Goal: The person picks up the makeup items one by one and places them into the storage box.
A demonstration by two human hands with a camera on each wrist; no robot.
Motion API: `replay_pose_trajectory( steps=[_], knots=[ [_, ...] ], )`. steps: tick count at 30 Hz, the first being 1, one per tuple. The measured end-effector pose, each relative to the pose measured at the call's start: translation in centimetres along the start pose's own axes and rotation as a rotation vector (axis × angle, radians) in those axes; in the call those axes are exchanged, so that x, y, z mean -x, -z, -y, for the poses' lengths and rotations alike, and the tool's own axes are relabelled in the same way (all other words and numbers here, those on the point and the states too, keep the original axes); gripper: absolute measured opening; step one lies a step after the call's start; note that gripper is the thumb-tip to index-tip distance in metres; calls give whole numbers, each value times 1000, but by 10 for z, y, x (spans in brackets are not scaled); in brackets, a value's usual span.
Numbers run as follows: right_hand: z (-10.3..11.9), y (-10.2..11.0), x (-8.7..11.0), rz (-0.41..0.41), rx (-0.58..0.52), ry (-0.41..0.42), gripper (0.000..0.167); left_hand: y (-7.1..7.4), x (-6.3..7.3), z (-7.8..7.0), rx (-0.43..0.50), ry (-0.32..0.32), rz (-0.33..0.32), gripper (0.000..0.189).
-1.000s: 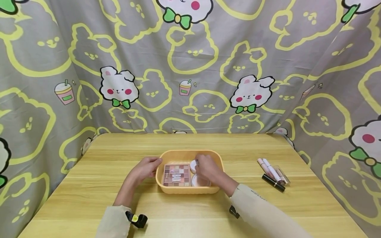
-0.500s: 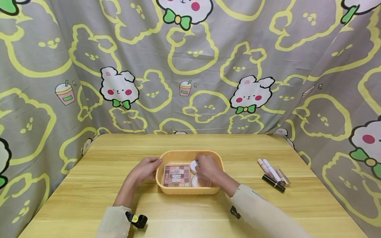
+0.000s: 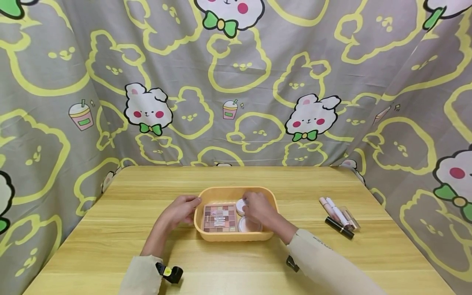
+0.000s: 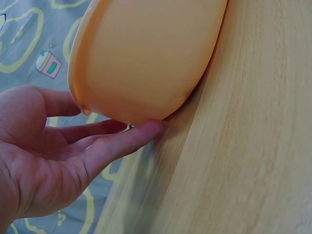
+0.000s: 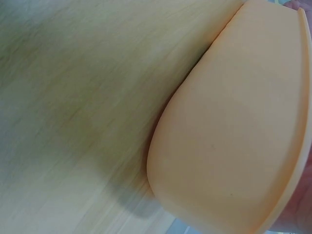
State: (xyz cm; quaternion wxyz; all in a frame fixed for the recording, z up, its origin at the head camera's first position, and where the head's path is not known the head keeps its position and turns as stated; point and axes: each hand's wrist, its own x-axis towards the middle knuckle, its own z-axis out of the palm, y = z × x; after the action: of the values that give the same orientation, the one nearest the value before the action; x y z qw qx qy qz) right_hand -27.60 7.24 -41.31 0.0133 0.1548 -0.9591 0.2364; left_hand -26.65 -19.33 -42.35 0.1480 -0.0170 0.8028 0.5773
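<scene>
A yellow-orange plastic basket point(image 3: 236, 236) sits on the table, holding an eyeshadow palette point(image 3: 220, 219) on its left side. To the right of the palette lie a small round white case point(image 3: 241, 206) and a larger round compact point(image 3: 248, 225). My left hand point(image 3: 180, 209) touches the basket's left end, thumb at the rim; in the left wrist view its fingers stretch along the outer wall. My right hand point(image 3: 259, 208) reaches over the right rim with curled fingers, its fingertips at the small white case's edge. It hides part of both round items and the basket's right side.
On the right of the wooden table point(image 3: 313, 262) lie two slim light-coloured tubes point(image 3: 333, 211), a clear item point(image 3: 349, 218) and a black tube point(image 3: 339, 228). A grey curtain point(image 3: 258, 53) with rabbit prints hangs behind and on both sides.
</scene>
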Motion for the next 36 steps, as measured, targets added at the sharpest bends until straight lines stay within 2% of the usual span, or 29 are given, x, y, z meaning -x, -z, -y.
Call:
replay_pose_trajectory(
  steps=[10,17,21,28,36],
  knots=[
    [-3,-1,0,-13,-11,14,23,0,0,2,6,-10,10,51],
    [-3,3,2,-59,-29,30,20,0,1,1,12,-10,20,52],
    [-2,12,4,-93,-31,47,22,1,0,2,14,-15,29,52],
    [-2,32,5,-142,-50,25,23,1,-2,3,14,-16,32,52],
    [-13,53,6,-233,-62,24,20,1,-3,3,37,-21,37,51]
  ],
)
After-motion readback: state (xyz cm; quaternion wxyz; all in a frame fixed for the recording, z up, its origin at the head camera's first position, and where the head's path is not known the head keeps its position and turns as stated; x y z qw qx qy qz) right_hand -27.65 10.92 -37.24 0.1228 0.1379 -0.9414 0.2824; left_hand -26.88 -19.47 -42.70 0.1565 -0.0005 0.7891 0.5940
